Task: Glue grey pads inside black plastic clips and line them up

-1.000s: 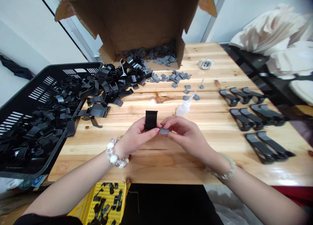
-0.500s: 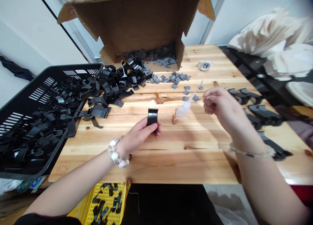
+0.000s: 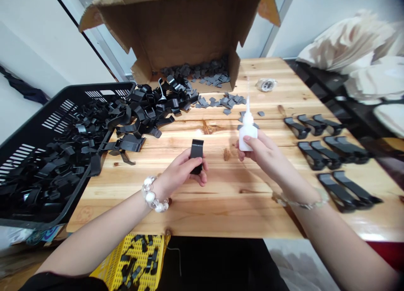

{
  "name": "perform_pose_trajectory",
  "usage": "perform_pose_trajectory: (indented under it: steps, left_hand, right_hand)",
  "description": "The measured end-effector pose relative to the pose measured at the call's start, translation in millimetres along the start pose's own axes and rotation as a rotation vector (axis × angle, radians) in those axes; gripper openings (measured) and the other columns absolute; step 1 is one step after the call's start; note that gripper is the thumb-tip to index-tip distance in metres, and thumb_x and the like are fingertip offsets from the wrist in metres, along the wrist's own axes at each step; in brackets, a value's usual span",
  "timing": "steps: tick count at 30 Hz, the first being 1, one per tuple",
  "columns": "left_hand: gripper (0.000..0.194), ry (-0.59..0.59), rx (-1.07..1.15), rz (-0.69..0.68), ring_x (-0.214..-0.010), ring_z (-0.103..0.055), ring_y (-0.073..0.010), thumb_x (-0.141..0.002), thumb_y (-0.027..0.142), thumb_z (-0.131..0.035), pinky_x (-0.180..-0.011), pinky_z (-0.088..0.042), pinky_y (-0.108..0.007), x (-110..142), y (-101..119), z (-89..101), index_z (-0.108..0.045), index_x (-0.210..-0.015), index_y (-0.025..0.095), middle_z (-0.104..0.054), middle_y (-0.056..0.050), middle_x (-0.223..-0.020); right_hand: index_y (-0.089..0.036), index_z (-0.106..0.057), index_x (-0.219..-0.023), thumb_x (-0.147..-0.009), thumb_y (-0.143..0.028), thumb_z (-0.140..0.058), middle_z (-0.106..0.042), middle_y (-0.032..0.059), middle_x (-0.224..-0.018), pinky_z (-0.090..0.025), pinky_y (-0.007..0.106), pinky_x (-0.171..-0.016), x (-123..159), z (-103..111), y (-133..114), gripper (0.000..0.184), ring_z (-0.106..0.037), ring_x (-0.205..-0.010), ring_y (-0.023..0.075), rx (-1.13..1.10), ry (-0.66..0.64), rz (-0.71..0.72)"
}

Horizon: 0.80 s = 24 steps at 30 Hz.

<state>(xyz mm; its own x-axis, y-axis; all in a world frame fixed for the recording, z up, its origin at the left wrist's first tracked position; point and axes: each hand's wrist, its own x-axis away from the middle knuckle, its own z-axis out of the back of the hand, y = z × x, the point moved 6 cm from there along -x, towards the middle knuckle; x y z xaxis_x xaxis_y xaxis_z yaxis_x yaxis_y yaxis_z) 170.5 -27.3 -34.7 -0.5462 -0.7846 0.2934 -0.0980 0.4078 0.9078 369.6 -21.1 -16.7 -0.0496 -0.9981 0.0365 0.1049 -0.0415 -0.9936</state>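
Note:
Pinched between the thumb and fingers of my left hand (image 3: 181, 169) is a black curved clip (image 3: 197, 150), held above the wooden table (image 3: 214, 215). My right hand (image 3: 260, 150) is closed around a small white squeeze bottle (image 3: 248, 133) with a thin nozzle pointing up. Behind the bottle lie a few small grey pads (image 3: 261, 113), partly hidden by it. More grey pads (image 3: 232, 100) are scattered in front of the cardboard box. To the right of my right hand, several black clips (image 3: 330, 154) lie in rows.
An open cardboard box (image 3: 189, 30) with grey pads stands at the back. A black basket (image 3: 59, 97) full of black clips is at left, with a pile of clips (image 3: 148, 105) beside it. A tape roll (image 3: 267, 85) lies at back right. Below the table edge sits a yellow basket (image 3: 109, 265).
My right hand has moved left from beside the rows of clips and picked up the squeeze bottle, now upright. The clip in my left hand has tilted slightly.

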Motion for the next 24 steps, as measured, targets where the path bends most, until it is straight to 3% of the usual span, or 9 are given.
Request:
perform_pose_trajectory:
  steps: [2, 5, 10, 16, 24]
  left_hand:
    - [0.018, -0.002, 0.0, 0.005, -0.058, -0.061, -0.013, -0.085, 0.028, -0.055, -0.052, -0.051, -0.027, -0.6, -0.5, 0.7, -0.049, -0.095, 0.015, -0.059, -0.001, -0.079]
    - [0.018, -0.016, -0.011, 0.023, -0.059, -0.061, -0.0127, -0.084, 0.03, -0.057, -0.053, -0.051, -0.027, -0.8, -1.7, -0.2, -0.05, -0.092, 0.015, -0.059, -0.002, -0.079]
    - [0.016, -0.054, -0.062, 0.065, -0.058, -0.06, -0.012, -0.086, 0.029, -0.055, -0.055, -0.051, -0.027, -0.1, -4.3, -3.5, -0.05, -0.08, 0.014, -0.059, -0.002, -0.076]
    - [0.017, -0.026, -0.074, 0.04, -0.061, -0.06, -0.0124, -0.086, 0.029, -0.055, -0.056, -0.05, -0.026, -2.2, -4.2, -0.8, -0.053, -0.08, 0.014, -0.06, -0.003, -0.075]
    - [0.013, 0.084, 0.005, -0.015, -0.058, -0.057, -0.0106, -0.085, 0.025, -0.055, -0.056, -0.048, -0.024, -5.3, 1.5, 8.5, -0.053, -0.078, 0.013, -0.06, -0.002, -0.072]
  right_hand:
    - [-0.02, -0.049, -0.086, -0.086, -0.033, -0.053, -0.056, -0.0007, -0.075, -0.044, 0.027, -0.056, 2.6, -5.6, -1.9, 0.013, -0.05, -0.056, 0.0109, -0.149, -0.051, -0.031]
    - [-0.021, -0.048, -0.086, -0.083, -0.031, -0.06, -0.048, -0.0039, -0.067, -0.033, 0.023, -0.045, 3.4, -5.2, -7.3, 0.016, -0.041, -0.05, 0.0077, -0.241, -0.069, -0.022]
    - [-0.021, -0.053, -0.081, -0.077, -0.04, -0.069, -0.031, -0.0066, -0.057, -0.016, 0.022, -0.041, 1.2, 16.3, -18.3, 0.025, -0.027, -0.046, 0.0064, -0.274, 0.052, 0.068]
    - [-0.018, -0.048, -0.059, -0.066, -0.031, -0.08, -0.033, -0.0057, -0.054, -0.013, 0.025, -0.044, 5.1, 35.1, -30.2, 0.035, -0.026, -0.046, 0.0051, -0.291, 0.144, 0.211]
    - [-0.016, -0.055, -0.059, -0.069, -0.03, -0.078, -0.041, -0.0041, -0.053, -0.02, 0.027, -0.047, 13.4, 41.9, -33.9, 0.028, -0.036, -0.051, 0.0072, 0.155, 0.114, 0.285]
